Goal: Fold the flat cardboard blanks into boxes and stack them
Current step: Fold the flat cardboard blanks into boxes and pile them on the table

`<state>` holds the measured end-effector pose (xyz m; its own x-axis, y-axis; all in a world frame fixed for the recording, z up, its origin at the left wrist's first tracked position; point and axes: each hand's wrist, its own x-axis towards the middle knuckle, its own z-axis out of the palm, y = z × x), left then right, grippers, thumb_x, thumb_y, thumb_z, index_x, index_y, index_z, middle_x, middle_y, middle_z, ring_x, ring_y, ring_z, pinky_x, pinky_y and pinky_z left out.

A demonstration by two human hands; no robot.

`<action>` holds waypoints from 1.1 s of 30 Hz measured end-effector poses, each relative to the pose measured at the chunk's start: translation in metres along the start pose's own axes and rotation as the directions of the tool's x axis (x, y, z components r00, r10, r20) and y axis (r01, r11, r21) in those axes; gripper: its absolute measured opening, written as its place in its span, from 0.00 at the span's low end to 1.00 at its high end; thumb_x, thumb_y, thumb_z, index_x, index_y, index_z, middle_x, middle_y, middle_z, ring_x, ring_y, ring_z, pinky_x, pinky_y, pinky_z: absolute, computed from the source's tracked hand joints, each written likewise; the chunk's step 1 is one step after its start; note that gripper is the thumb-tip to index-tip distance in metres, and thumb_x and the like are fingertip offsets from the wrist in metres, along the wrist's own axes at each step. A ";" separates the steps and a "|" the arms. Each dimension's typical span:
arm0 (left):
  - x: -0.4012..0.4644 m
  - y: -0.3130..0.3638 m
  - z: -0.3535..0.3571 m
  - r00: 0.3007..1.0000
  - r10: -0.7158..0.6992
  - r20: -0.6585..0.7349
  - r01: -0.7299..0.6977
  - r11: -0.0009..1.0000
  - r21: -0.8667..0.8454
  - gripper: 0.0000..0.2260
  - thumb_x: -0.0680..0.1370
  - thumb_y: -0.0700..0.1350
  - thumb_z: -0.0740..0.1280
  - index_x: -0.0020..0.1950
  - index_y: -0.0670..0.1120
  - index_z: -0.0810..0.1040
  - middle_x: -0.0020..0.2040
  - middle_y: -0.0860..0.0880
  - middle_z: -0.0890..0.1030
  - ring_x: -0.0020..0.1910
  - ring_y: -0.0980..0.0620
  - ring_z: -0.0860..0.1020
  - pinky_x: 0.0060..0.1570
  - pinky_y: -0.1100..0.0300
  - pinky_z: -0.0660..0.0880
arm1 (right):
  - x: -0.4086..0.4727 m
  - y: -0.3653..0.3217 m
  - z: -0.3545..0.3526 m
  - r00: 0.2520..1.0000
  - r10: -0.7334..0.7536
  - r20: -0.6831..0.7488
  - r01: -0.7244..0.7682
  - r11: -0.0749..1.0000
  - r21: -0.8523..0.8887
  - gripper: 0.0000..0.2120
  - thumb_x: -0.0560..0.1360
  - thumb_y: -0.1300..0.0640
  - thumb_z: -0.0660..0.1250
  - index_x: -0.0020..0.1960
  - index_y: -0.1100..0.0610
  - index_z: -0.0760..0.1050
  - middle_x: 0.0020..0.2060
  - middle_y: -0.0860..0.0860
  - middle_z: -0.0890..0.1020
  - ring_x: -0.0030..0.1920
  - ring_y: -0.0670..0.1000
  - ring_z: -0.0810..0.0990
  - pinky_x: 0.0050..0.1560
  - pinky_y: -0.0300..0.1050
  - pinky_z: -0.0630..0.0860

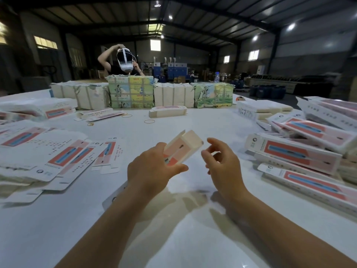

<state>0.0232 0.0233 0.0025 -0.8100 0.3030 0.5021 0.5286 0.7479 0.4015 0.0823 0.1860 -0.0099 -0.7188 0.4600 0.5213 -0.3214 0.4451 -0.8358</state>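
A white table (173, 238) fills the view, with flat blanks (48, 157) heaped on its left side and folded boxes (301, 151) piled on its right. Along the far edge stand strapped bundles (131, 91), and behind them a person (123, 60) has both hands up at a white headset. A single folded box (167, 111) lies just before the bundles, with a few rubber bands (149, 121) near it. Over the middle of the table the left hand (152, 171) grips a half-formed box (180, 147), thumb curled across its printed pink face and fingers wrapped under it. The box's long axis runs from the palm up and away to the right, its open end with raised flaps pointing toward the far side. The right hand (222, 161) hovers just beside the box's right edge, fingers loosely bent and spread, holding nothing and apparently not touching the cardboard.
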 end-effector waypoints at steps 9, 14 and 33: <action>-0.002 0.003 0.003 0.993 0.015 0.117 -0.013 1.000 -0.015 0.25 0.67 0.69 0.66 0.57 0.56 0.72 0.45 0.58 0.76 0.40 0.54 0.75 0.34 0.62 0.69 | -0.008 -0.004 0.006 0.991 0.021 0.135 -0.033 0.995 0.091 0.17 0.77 0.60 0.65 0.41 0.38 0.80 0.41 0.43 0.78 0.36 0.43 0.76 0.39 0.37 0.74; -0.003 -0.001 0.004 0.983 0.064 0.171 -0.064 0.998 -0.007 0.24 0.69 0.68 0.67 0.59 0.56 0.71 0.50 0.56 0.77 0.41 0.54 0.76 0.39 0.61 0.74 | -0.006 -0.002 0.004 0.987 0.053 0.150 -0.073 0.989 0.132 0.10 0.75 0.63 0.67 0.40 0.55 0.83 0.34 0.47 0.78 0.30 0.46 0.76 0.32 0.36 0.73; -0.006 -0.005 0.013 0.985 0.111 0.129 -0.128 0.982 0.136 0.26 0.67 0.70 0.66 0.58 0.55 0.70 0.51 0.56 0.78 0.41 0.54 0.75 0.44 0.59 0.76 | -0.008 -0.002 0.011 0.941 0.186 0.284 -0.194 0.981 0.000 0.14 0.78 0.64 0.58 0.53 0.50 0.78 0.45 0.52 0.80 0.39 0.46 0.75 0.36 0.35 0.69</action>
<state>0.0218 0.0252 -0.0119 -0.7722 0.4578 0.4406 0.5889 0.7759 0.2261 0.0820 0.1730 -0.0145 -0.9110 0.2975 0.2858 -0.1757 0.3469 -0.9213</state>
